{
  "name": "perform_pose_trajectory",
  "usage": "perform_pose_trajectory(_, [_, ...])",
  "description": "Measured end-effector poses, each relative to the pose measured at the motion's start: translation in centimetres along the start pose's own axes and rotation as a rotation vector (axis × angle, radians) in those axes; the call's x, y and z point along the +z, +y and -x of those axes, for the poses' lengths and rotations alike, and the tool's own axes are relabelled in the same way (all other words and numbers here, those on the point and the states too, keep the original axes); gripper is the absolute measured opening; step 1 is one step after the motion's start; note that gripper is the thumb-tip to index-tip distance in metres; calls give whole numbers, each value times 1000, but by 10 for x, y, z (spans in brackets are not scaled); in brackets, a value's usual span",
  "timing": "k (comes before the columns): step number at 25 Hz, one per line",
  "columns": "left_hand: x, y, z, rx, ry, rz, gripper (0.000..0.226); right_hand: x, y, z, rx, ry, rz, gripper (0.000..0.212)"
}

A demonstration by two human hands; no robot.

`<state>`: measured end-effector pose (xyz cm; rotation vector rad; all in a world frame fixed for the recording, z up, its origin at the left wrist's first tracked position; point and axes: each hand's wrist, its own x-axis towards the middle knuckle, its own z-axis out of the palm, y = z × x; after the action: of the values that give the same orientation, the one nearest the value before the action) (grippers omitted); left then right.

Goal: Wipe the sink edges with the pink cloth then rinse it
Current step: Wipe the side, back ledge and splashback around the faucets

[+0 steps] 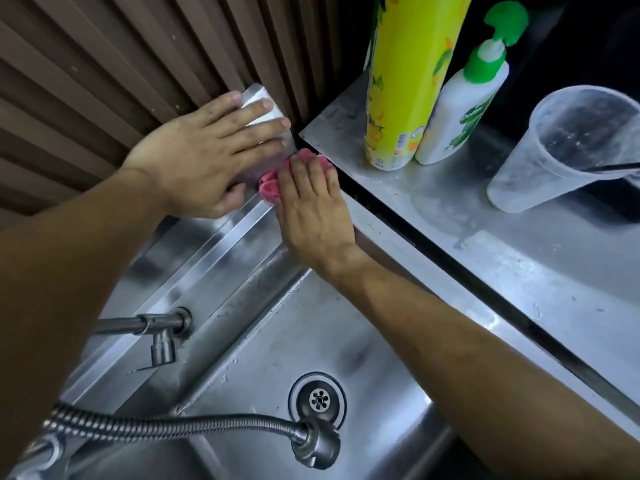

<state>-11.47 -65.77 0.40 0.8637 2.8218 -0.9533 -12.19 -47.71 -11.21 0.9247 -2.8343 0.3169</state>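
Note:
The pink cloth (273, 183) lies bunched on the back ledge of the steel sink (221, 258), in the far right corner. My right hand (313, 206) presses flat on it, fingers straight, and covers most of it. Just left of it, my left hand (207, 157) holds a clear plastic container with a white lid (261, 105) tilted against the ribbed wall, fingers over its top and thumb underneath. The two hands almost touch.
A steel counter (485, 244) lies to the right, bearing a tall yellow bottle (403, 81), a white pump bottle with a green top (464, 105) and a tipped clear plastic cup (568, 143). A tap (162, 336), a flexible hose with sprayer (311, 441) and the drain (318, 400) lie below.

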Motion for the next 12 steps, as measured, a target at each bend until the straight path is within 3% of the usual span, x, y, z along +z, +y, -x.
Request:
perform_pose_trajectory(5, [-6, 22, -8, -81, -13, -152, 74, -15, 23, 83, 67, -52, -27, 56])
perform_pose_trajectory(8, [-4, 54, -49, -122, 42, 173, 68, -25, 35, 99, 102, -50, -22, 57])
perform_pose_trajectory(12, [22, 76, -59, -191, 74, 541, 66, -17, 16, 55, 76, -127, -59, 60])
